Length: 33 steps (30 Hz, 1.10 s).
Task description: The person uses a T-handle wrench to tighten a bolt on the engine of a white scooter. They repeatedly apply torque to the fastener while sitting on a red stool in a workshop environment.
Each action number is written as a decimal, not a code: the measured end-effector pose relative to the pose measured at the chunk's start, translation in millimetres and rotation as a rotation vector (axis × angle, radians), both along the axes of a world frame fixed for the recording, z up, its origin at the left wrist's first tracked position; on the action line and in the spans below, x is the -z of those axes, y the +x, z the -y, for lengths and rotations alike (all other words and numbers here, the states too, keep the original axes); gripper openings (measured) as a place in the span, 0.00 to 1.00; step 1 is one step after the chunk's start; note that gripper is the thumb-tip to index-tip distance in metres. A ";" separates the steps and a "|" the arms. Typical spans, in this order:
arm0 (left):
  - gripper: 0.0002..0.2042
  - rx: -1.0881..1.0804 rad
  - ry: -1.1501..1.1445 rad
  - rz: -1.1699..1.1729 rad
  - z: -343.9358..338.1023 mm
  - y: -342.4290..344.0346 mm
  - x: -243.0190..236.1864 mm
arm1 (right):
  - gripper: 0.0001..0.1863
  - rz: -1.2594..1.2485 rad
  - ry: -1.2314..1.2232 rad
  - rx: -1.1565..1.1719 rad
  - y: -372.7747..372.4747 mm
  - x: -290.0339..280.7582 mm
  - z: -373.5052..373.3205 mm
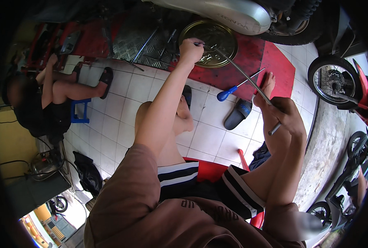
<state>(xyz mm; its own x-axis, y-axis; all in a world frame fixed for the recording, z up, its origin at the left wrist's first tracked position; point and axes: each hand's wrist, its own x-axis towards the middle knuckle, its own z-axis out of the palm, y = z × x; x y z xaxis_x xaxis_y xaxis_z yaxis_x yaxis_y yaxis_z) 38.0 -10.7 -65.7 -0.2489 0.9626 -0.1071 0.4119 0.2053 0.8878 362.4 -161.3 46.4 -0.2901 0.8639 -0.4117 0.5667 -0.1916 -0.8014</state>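
Observation:
My left hand [190, 51] is closed over the round gold-coloured metal tray [212, 32], holding something too small to make out beside the far end of a long metal rod [245, 75]. My right hand [286, 114] grips the rod near its other end, beside my right knee. A screwdriver with a blue handle [227, 93] lies at the edge of the red platform [279, 62], under the rod. Other metal tools [146, 43] lie on the chequer plate to the left of the tray.
Above is a motorcycle with a silver part [246, 18]; more motorcycles [335, 80] stand at right. Another person [58, 93] sits at left on a blue stool [80, 115]. A black sandal [237, 115] rests on the tiles [217, 144]. I sit on a red chair.

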 end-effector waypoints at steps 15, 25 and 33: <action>0.06 0.186 -0.200 0.638 -0.3 -12.6 -14.2 | 0.11 -0.129 0.072 -0.030 -9.6 -4.7 0.9; 0.08 0.129 -0.212 0.534 2.3 -13.2 -25.1 | 0.07 -0.196 0.141 -0.007 -17.6 4.3 3.1; 0.04 -0.204 0.596 0.239 7.0 8.4 -45.6 | 0.06 -0.109 0.340 -0.038 -58.0 20.0 0.8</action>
<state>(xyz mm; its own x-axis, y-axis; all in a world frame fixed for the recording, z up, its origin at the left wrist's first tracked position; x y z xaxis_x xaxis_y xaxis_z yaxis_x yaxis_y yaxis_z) 46.4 -17.6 -20.1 -0.4672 0.8106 0.3531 0.1952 -0.2949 0.9354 304.4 -162.1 26.5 -0.3508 0.9340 -0.0674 0.4757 0.1157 -0.8720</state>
